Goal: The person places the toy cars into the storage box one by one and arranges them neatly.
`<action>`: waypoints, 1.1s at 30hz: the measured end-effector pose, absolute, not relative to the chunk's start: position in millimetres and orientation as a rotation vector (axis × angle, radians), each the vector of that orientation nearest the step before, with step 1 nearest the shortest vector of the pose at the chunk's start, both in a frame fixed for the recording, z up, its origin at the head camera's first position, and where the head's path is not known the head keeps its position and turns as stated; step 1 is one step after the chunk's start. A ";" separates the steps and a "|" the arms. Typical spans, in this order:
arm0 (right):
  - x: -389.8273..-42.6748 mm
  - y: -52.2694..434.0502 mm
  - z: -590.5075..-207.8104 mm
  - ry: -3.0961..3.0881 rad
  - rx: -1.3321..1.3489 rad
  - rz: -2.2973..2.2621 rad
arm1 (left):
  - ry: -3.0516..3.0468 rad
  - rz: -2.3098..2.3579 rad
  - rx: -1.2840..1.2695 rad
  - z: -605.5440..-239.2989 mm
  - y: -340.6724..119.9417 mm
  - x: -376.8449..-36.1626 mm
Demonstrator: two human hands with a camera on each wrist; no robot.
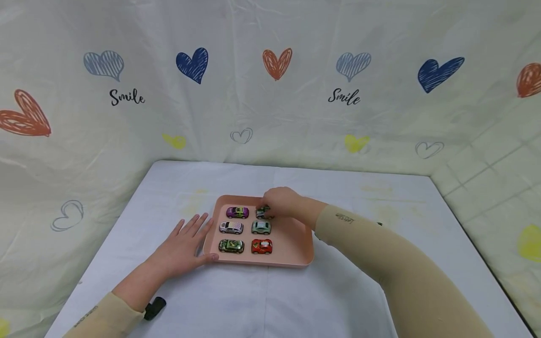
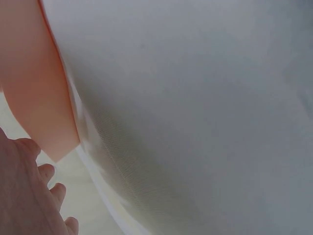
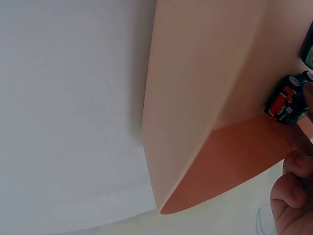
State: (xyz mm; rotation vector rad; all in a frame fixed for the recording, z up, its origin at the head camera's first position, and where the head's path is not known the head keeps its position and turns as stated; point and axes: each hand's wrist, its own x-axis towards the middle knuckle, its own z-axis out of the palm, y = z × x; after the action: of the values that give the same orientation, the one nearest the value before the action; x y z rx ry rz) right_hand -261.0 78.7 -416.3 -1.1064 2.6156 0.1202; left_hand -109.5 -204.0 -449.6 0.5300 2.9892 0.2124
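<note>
We see the right hand [image 1: 281, 202] curled over a small toy car [image 1: 264, 212] at the back of the pink tray [image 1: 296, 244], fingers pinching it beside the purple car [image 1: 237, 212]. The left hand [image 1: 186, 244] lies flat on the white table [image 1: 270, 300], fingers spread, thumb touching the tray's near-left edge. Four more cars [image 1: 245, 237] sit in two rows nearer us.

Pink tray [image 1: 296, 244] on a white table [image 1: 270, 300]: inside sit a purple car [image 1: 237, 212], white checkered car [image 1: 231, 227], pale green car [image 1: 261, 227], camo car [image 1: 231, 246], red car [image 1: 262, 246].
</note>
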 end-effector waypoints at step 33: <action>-256.4 83.1 -401.1 2.706 -1.087 -0.026 | 3.004 0.278 0.554 -457.1 -206.8 -111.0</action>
State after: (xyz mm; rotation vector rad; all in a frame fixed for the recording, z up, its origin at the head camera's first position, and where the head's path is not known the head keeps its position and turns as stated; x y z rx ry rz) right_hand -256.4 83.1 -401.1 -1.0870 2.7060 -0.0261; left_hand -111.0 -206.8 -457.1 0.5538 3.0041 0.2779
